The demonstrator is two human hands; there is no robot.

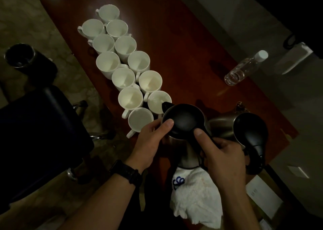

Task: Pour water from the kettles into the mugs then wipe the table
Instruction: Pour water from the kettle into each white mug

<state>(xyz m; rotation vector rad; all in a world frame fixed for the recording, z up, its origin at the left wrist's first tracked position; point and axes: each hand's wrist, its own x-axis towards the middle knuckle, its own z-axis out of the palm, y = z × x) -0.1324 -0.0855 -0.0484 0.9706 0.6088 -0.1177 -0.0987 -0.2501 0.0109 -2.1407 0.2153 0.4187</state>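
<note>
Tilting the kettle (183, 121) over a near mug (156, 101), you grip its handle with right hand (225, 158) fingers, left hand (150, 140) clasping its body.

The counter (183, 55) is showing glossy, reddish wood. The mugs (130, 97) are gleaming as smooth, white glazed ceramic. The kettles (221, 126) are showing dull brushed metal bodies under matt black plastic lids and handles. The bottle (243, 69) is looking like clear, glossy plastic. The cloth (197, 194) is lying rumpled, white and soft.
</note>
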